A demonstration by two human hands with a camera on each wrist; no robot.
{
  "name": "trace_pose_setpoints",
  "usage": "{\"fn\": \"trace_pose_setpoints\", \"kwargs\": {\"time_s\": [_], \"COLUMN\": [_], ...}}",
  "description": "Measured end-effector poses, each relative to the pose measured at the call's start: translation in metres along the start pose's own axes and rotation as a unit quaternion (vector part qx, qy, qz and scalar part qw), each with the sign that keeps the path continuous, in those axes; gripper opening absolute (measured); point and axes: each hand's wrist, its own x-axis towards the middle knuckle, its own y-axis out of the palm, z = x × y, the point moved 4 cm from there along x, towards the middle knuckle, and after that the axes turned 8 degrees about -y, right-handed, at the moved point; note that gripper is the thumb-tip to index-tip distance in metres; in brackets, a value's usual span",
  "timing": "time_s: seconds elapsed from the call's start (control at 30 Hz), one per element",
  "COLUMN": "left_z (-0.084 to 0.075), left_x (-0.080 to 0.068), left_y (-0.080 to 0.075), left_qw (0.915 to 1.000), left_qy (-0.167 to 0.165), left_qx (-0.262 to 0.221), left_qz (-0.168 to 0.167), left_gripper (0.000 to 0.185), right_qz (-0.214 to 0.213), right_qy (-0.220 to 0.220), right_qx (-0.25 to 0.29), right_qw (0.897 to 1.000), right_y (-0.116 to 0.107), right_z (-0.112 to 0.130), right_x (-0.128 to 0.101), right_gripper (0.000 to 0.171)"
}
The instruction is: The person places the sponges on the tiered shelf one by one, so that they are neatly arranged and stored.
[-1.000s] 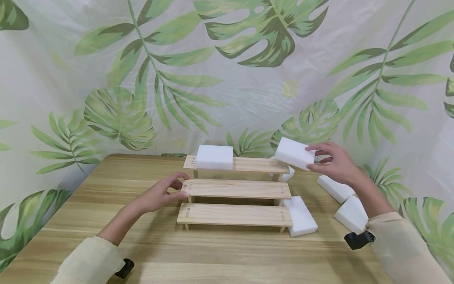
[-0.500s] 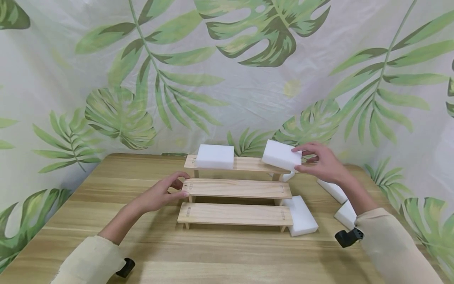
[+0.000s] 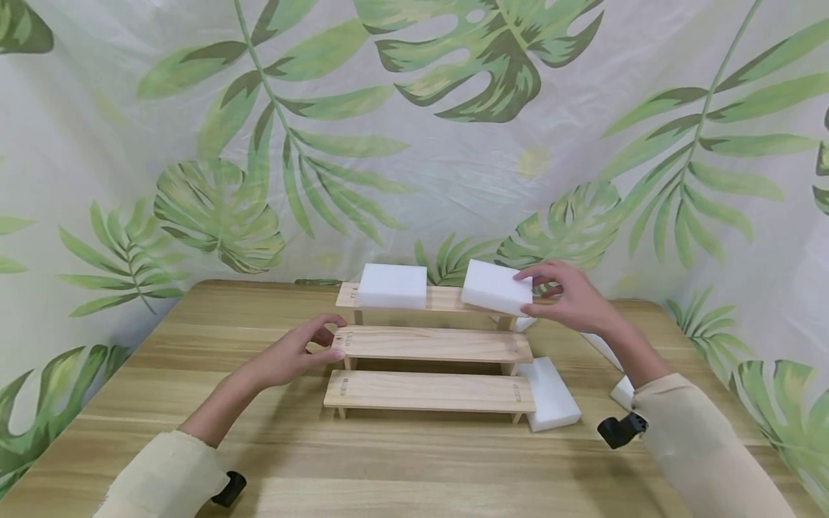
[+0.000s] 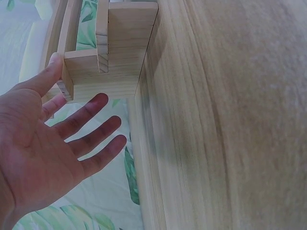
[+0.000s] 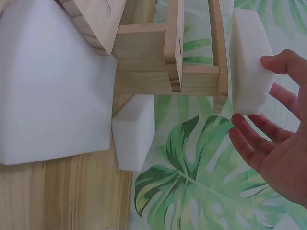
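Leftward and lower than a second ago, the white sponge block now sits at the right end of the top shelf of the three-tier wooden rack, pinched at its right edge between the thumb and fingers of the right hand. Nearer, the left hand rests loosely open, fingertips touching the middle shelf's left end, holding nothing. Placing seems underway; next calls for settling the slightly tilted, clean rectangular block flat, then letting go, with another sponge block beyond the left hand.
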Motion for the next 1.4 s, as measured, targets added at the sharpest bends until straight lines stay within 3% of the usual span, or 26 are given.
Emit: {"fn": "trace_pose_setpoints", "kwargs": {"time_s": [1.4], "left_z": [0.001], "left_x": [0.001], "left_y": [0.000], "left_qw": [0.9999], "left_qy": [0.003], "left_qx": [-0.011], "left_qz": [0.005], "left_gripper": [0.049], "right_qz": [0.051], "right_qy": [-0.032], "right_qx": [0.029], "right_qw": [0.998], "right_y": [0.024], "right_z": [0.005], "right_x": [0.030], "right_gripper": [0.036]}}
